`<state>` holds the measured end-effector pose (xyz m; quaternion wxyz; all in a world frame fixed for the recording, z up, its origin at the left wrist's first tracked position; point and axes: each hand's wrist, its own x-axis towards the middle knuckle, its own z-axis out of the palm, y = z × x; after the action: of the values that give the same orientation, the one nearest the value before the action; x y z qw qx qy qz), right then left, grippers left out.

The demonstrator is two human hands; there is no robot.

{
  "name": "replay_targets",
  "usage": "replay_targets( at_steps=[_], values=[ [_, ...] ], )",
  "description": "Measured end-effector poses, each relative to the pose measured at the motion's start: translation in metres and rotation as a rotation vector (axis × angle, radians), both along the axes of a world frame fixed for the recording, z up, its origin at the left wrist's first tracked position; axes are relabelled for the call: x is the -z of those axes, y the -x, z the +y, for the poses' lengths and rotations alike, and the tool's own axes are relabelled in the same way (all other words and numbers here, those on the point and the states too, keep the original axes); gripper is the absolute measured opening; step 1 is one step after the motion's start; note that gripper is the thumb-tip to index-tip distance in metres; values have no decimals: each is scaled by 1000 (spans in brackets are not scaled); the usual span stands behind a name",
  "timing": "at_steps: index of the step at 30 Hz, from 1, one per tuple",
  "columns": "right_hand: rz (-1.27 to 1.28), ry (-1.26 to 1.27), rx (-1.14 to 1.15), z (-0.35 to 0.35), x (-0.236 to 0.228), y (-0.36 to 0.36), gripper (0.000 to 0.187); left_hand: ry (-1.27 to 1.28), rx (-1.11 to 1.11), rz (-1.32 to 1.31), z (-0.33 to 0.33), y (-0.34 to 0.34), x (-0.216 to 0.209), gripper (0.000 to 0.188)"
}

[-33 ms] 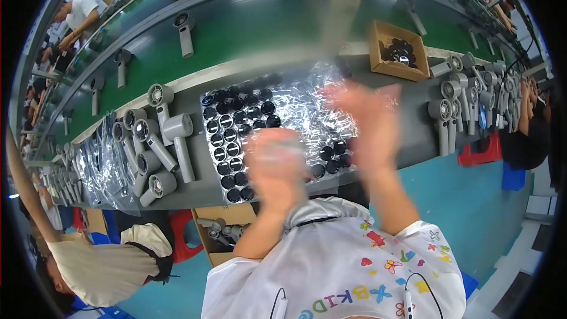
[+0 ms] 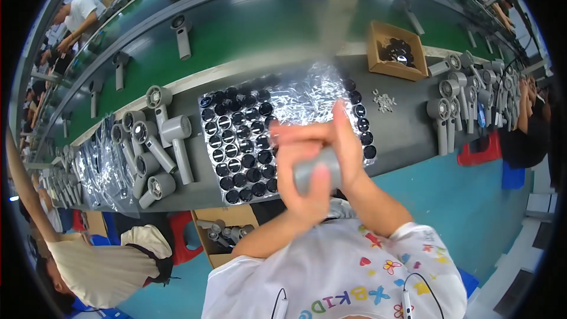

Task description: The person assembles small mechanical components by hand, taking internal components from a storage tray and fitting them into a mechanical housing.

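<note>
You seemed to be partway through the work, with one piece in hand and plenty left around the plastic sheet (image 2: 307,91). Your left hand (image 2: 304,195) was wrapped about a grey fan body (image 2: 313,172), thumb across its side, above the near edge of the sheet. Your right hand (image 2: 348,156) lay against the far end of that body, fingers stretched out rather than curled; motion blurred them, so whether the palm pressed or only touched, I can't tell. Black caps (image 2: 258,189) stood in rows over the left of the sheet and in a column down its right edge, so that supply looked far from used up. The upper middle of the sheet was bare, while your hands hid part of the rest. Just right of the sheet lay a small heap of pale bits (image 2: 384,101); beyond its upper right corner stood a cardboard box (image 2: 397,70) holding more black parts. Grey fans (image 2: 177,130) lay in a loose group left of the sheet, with another cluster of fans (image 2: 440,112) well to its right; which group was finished, the view didn't settle.
</note>
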<state>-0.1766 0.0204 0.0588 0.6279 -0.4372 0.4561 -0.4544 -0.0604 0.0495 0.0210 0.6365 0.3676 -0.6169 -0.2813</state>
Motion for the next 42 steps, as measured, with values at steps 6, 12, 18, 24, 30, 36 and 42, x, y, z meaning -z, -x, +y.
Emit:
replay_targets(
  at_steps=[6,12,18,24,30,36,42],
  values=[
    [-123,181,168,-16,-12,-12,88,-400,297,386,-14,-1,-21,24],
    [-144,121,137,-7,-3,-4,66,-918,641,882,-20,-14,-15,32],
    [-65,128,-33,-3,3,11,53,-919,687,930,-24,-23,-4,34],
    [-242,116,-189,1,6,22,67,-899,691,977,-24,-25,-10,31],
    [-96,-13,-318,9,8,29,88,-888,720,809,-18,-27,-2,35],
    [114,294,-252,11,26,37,85,-891,751,687,-26,-24,-4,38],
    [77,165,120,14,19,90,52,-952,842,797,-63,-40,20,75]
  ],
)
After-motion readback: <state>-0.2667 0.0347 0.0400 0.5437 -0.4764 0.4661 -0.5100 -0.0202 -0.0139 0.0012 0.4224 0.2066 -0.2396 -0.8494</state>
